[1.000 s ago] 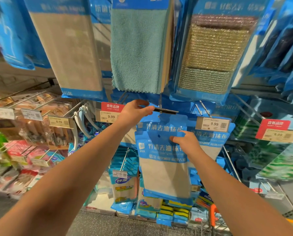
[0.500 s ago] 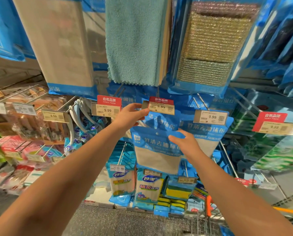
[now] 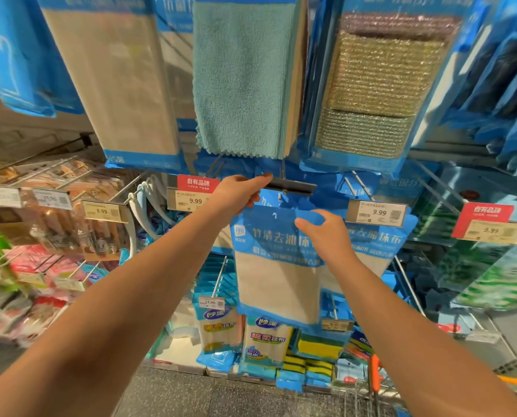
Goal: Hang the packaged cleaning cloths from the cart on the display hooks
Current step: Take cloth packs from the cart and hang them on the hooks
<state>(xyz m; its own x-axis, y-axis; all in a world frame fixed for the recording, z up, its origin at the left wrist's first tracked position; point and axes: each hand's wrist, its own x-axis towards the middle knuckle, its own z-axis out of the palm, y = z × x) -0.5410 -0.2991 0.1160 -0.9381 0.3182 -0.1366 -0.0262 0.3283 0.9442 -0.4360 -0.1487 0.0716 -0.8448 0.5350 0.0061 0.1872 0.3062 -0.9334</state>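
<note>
Head view shows our left hand pinching the flipped-up dark plastic price-tag holder, likely to clear the metal display hook's tip. Our right hand grips the blue-headed packaged beige cleaning cloth by its top edge, its hang hole just below that hook, identical packs hanging behind.

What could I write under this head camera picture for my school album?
Left hand lifts the price tag flap while right hand holds a packaged cleaning cloth at the display hook.
</note>
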